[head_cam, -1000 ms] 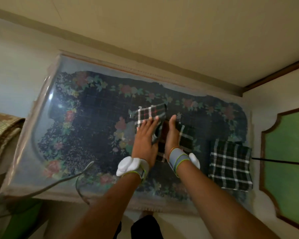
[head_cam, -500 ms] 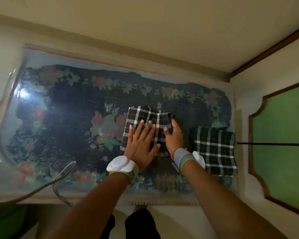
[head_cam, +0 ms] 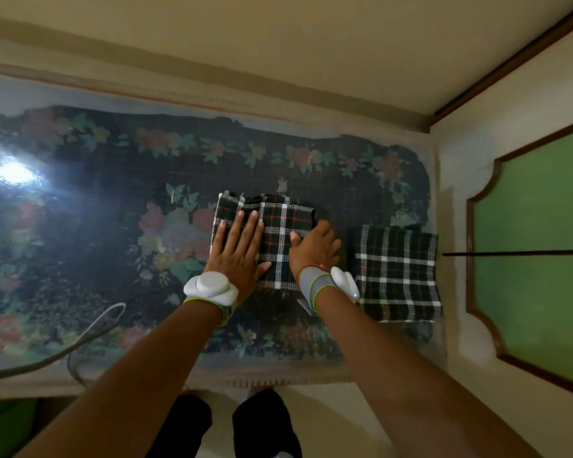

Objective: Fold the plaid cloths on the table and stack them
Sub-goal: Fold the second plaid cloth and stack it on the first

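both hands [head_cam: 272,252] now flat on cloth [head_cam: 278,233]

On the counter [head_cam: 80,325], the folded cloth [head_cam: 278,233] lies under the left hand [head_cam: 237,252] and right hand [head_cam: 315,247]. A second folded cloth [head_cam: 397,276] lies just right of it, apart.

White puck trackers [head_cam: 211,287] on green-edged grey wristbands [head_cam: 315,284]; bare forearms; black trousers [head_cam: 268,421].
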A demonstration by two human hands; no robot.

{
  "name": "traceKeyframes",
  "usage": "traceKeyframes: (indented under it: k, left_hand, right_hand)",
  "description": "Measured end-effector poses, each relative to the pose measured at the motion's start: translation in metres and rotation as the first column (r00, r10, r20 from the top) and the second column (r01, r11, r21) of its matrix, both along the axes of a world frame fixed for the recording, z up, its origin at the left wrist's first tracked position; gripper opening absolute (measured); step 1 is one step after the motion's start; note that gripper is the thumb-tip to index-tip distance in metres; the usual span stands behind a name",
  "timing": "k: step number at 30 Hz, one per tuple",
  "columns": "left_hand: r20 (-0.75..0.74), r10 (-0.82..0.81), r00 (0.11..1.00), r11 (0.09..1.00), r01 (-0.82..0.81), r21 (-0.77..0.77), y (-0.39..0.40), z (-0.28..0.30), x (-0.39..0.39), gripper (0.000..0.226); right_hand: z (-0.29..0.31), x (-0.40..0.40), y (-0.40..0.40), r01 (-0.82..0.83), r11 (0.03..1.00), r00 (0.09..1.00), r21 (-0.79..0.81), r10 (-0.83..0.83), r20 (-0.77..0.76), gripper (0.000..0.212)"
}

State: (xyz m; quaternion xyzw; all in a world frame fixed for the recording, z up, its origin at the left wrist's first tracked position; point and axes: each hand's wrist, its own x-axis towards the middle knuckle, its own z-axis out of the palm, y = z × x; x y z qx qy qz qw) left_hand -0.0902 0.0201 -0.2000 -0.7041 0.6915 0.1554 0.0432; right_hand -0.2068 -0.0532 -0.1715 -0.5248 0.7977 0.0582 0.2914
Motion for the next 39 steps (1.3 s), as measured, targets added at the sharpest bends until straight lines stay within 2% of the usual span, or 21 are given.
traceKeyframes:
  k: [3, 5, 7, 9, 11, 12, 14, 19, 25, 27, 31, 34, 36, 39]
  left_hand:
    - [-0.117, 0.191, 0.975, 0.978, -0.199, -0.055, -0.020, 0.025, -0.002, 0.057]
    - [-0.152, 0.292, 0.944, 0.950, -0.305, -0.070, -0.035, 0.033, 0.001, 0.059]
    - [-0.125, 0.345, 0.930, 0.935, -0.352, -0.038, -0.047, 0.032, 0.010, 0.067]
    - [-0.066, 0.366, 0.928, 0.931, -0.365, 0.025, -0.052, 0.027, 0.021, 0.061]
    - [-0.068, 0.394, 0.917, 0.919, -0.390, 0.060, -0.049, 0.024, 0.027, 0.054]
    - [-0.088, 0.417, 0.905, 0.908, -0.412, 0.070, -0.044, 0.024, 0.028, 0.054]
    - [-0.117, 0.444, 0.888, 0.896, -0.439, 0.070, -0.037, 0.026, 0.029, 0.053]
    - [-0.144, 0.330, 0.933, 0.943, -0.333, 0.003, -0.032, 0.031, 0.042, 0.044]
    - [-0.137, 0.134, 0.981, 0.977, -0.154, -0.146, -0.034, 0.039, 0.054, 0.034]
    - [-0.170, 0.065, 0.983, 0.984, -0.091, -0.152, -0.037, 0.043, 0.056, 0.036]
    - [-0.274, 0.094, 0.957, 0.988, -0.124, -0.093, -0.043, 0.045, 0.057, 0.053]
    - [-0.137, -0.007, 0.990, 0.994, -0.009, -0.110, -0.042, 0.040, 0.064, 0.050]
    - [-0.034, -0.030, 0.999, 0.998, 0.028, -0.062, -0.040, 0.039, 0.067, 0.043]
    - [0.012, 0.091, 0.996, 0.994, -0.092, 0.056, -0.038, 0.035, 0.062, 0.044]
  right_hand:
    - [0.001, -0.007, -0.014, -0.118, 0.993, 0.988, -0.010, 0.119, 0.100, 0.045]
    - [0.003, -0.013, -0.024, -0.265, 0.962, 0.960, -0.065, 0.269, 0.072, 0.043]
    - [0.005, -0.013, -0.029, -0.357, 0.919, 0.933, -0.169, 0.359, -0.020, 0.047]
    - [0.007, -0.007, -0.021, -0.337, 0.897, 0.942, -0.287, 0.322, -0.099, 0.057]
    - [0.009, 0.002, -0.002, -0.263, 0.893, 0.964, -0.365, 0.234, -0.123, 0.063]
    - [0.008, 0.005, 0.011, -0.266, 0.884, 0.964, -0.385, 0.233, -0.131, 0.064]
    - [0.003, 0.012, 0.033, -0.357, 0.850, 0.934, -0.387, 0.330, -0.136, 0.066]
    - [-0.010, 0.017, 0.052, -0.538, 0.817, 0.839, -0.207, 0.543, -0.035, 0.069]
    - [-0.009, 0.007, 0.048, -0.621, 0.780, 0.783, -0.080, 0.622, -0.009, 0.070]
    - [-0.009, 0.006, 0.050, -0.639, 0.767, 0.769, -0.052, 0.640, -0.013, 0.071]
    - [-0.012, 0.008, 0.053, -0.655, 0.755, 0.755, -0.028, 0.654, -0.045, 0.071]
    - [-0.015, 0.010, 0.056, -0.663, 0.748, 0.748, -0.035, 0.660, -0.075, 0.082]
    - [-0.018, 0.006, 0.056, -0.668, 0.743, 0.743, -0.035, 0.665, -0.076, 0.082]
    - [-0.019, 0.002, 0.055, -0.679, 0.734, 0.733, -0.018, 0.677, -0.064, 0.081]
